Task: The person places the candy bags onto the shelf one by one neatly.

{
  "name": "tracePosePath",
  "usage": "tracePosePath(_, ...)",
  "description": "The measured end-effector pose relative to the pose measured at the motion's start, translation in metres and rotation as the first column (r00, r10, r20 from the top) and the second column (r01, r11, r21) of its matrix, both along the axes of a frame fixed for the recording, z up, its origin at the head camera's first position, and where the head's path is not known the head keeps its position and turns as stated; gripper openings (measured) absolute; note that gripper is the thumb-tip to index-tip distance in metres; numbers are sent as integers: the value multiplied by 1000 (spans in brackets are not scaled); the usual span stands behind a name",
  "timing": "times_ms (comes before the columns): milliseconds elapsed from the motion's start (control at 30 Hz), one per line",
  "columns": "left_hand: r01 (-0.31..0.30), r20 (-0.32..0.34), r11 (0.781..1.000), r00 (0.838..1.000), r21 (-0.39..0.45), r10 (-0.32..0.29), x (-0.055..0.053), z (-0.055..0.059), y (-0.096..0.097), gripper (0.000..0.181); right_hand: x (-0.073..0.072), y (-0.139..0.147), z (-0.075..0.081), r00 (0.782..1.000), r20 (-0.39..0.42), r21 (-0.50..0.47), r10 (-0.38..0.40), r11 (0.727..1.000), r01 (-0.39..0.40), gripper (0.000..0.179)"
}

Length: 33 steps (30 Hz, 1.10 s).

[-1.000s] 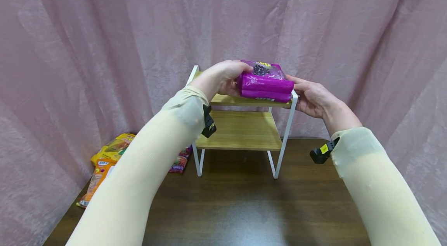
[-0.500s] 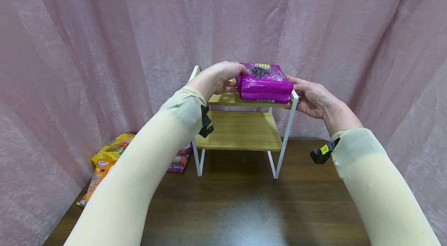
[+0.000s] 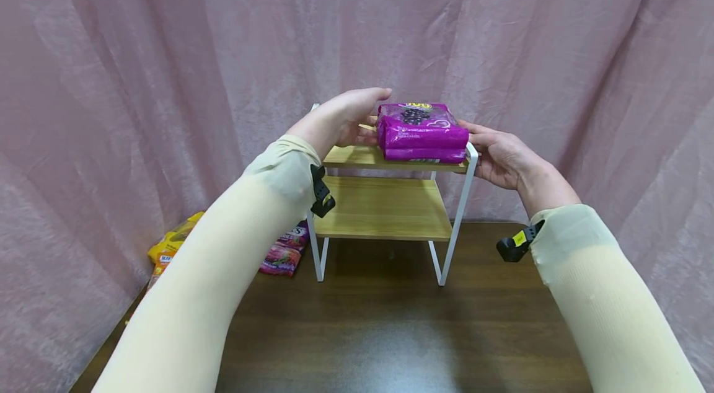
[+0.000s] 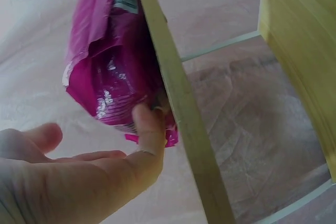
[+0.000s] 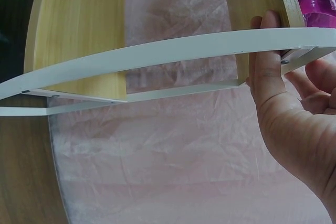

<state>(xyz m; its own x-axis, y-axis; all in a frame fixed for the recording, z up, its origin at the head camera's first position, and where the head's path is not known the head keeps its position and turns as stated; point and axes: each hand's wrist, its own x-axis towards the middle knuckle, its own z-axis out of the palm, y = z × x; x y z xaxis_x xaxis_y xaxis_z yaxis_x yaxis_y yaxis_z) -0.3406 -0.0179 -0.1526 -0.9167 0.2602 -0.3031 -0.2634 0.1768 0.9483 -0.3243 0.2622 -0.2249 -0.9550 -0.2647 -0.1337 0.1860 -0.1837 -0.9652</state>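
A purple packet (image 3: 421,132) with a dark berry picture lies on the upper board (image 3: 357,157) of a two-tier wood shelf rack with white metal legs. At the packet's left end is my left hand (image 3: 351,117), its thumb raised clear. In the left wrist view, a fingertip (image 4: 144,116) touches the packet's end beside the board. My right hand (image 3: 504,157) holds the rack's upper right end. In the right wrist view, fingers (image 5: 268,72) reach under the board past the white frame (image 5: 184,45), while others lie above it, partly hidden.
The lower board (image 3: 385,207) is below. To the rack's left, a purple and pink packet (image 3: 284,250) lies on the brown tabletop (image 3: 390,331). Yellow and orange bags (image 3: 173,241) are partly behind my left sleeve. A pink curtain (image 3: 223,39) hangs behind.
My left thumb has lifted off the packet, and the left hand has shifted slightly left. The packet has settled flatter on the upper board. My right hand stays in place.
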Motion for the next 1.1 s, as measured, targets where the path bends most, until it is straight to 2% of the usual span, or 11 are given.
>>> tracePosePath(100,17,-6,1000,1000,-4,-17,3,3,-4,68,-1,1,0,1000,2,-4,4,1000,-4,60)
tracePosePath(167,39,-46,998,998,-50,-41,5,3,-8,70,0,1,0,1000,2,-9,8,1000,-8,61)
tracePosePath(233,86,-118,984,987,-159,-105,9,3,-12,70,-1,1,0,1000,1,-9,12,1000,-12,61)
tracePosePath(267,110,-161,966,976,-233,-150,11,3,-14,71,-1,1,-1,1000,0,-9,12,1000,-12,62)
tracePosePath(333,143,-243,914,938,-379,-248,13,1,-18,72,0,1,-1,1000,-5,-3,13,1000,-13,64)
tracePosePath(433,154,-326,816,863,-557,-386,16,-1,-23,74,0,1,-1,1000,-15,7,15,1000,-15,67)
tracePosePath(600,100,-393,689,758,-718,-520,19,-5,-29,78,1,2,-1,999,-27,18,20,1000,-20,69)
tracePosePath(700,49,-422,632,704,-773,-571,21,-8,-32,77,1,2,-1,999,-28,21,26,999,-25,69)
tracePosePath(800,-5,-440,584,663,-812,-605,24,-10,-36,77,1,2,-1,999,-30,28,30,999,-29,68)
tracePosePath(967,-75,-448,520,620,-851,-644,30,-13,-43,77,1,3,-1,999,-38,36,31,999,-29,69)
tracePosePath(1100,-106,-437,472,592,-875,-677,34,-16,-49,77,-1,3,-1,999,-41,40,34,999,-32,71)
